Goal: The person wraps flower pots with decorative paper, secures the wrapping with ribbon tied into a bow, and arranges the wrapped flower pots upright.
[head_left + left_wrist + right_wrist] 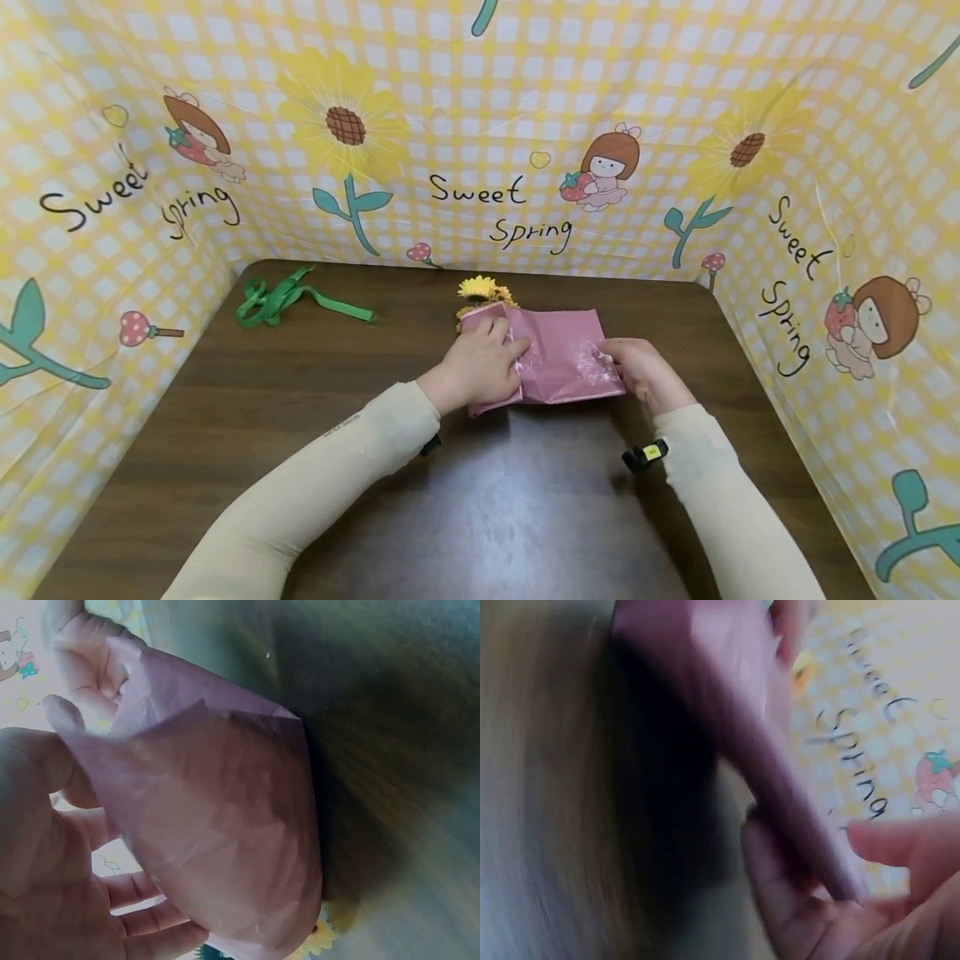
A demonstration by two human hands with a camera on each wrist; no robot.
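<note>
A sheet of pink wrapping paper (558, 350) is folded around a small bunch of yellow artificial flowers (477, 289), whose heads stick out at the far left end. My left hand (483, 360) holds the paper's folded left part, its fingers spread over it. The left wrist view shows that hand (60, 847) along one side of the wrap, with the thumb at the paper's edge. With fingers and thumb, my right hand (641, 367) pinches the right edge of the sheet; the right wrist view shows the right hand (840, 900) blurred. The stems are hidden inside the paper.
A loose green ribbon (281, 298) lies in a tangle at the back left of the dark wooden table (337, 500). Yellow checked cloth (480, 108) with printed flowers and figures stands around the back and both sides.
</note>
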